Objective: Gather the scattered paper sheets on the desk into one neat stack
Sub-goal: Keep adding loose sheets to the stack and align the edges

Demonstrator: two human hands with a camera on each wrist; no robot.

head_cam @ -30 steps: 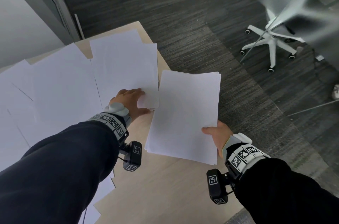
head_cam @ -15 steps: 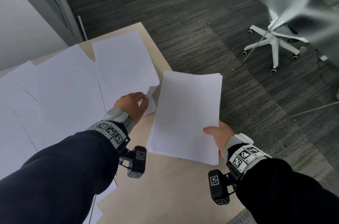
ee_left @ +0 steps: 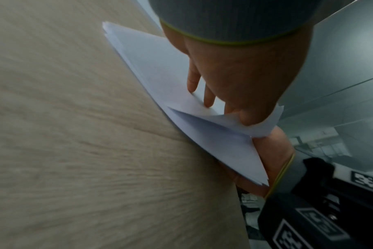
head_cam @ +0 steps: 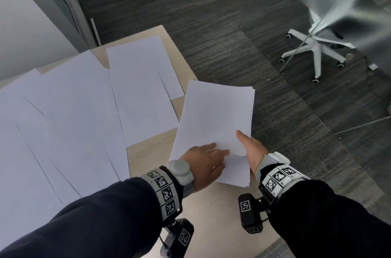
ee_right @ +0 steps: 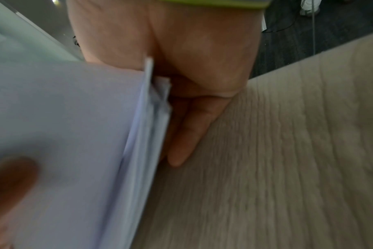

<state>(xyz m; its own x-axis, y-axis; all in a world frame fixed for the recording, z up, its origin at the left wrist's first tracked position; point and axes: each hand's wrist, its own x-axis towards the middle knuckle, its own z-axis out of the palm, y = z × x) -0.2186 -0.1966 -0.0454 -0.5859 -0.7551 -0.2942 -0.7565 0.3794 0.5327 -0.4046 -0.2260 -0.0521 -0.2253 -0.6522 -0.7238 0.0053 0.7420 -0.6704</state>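
My right hand holds a stack of white paper sheets by its near right corner, half over the desk's right edge. The thumb lies on top and the fingers sit underneath. My left hand pinches the near corner of the top sheet, which is curled up off the stack. Several loose sheets lie overlapping across the left and middle of the desk; the nearest one lies just left of the stack.
The light wood desk ends at its right edge just beyond the stack, with dark carpet below. A white swivel chair base stands on the floor at the far right. A grey wall borders the desk at the back left.
My left hand picked a sheet off the desk by its corner and carried it right onto the stack. My right thumb now lies farther in on top.
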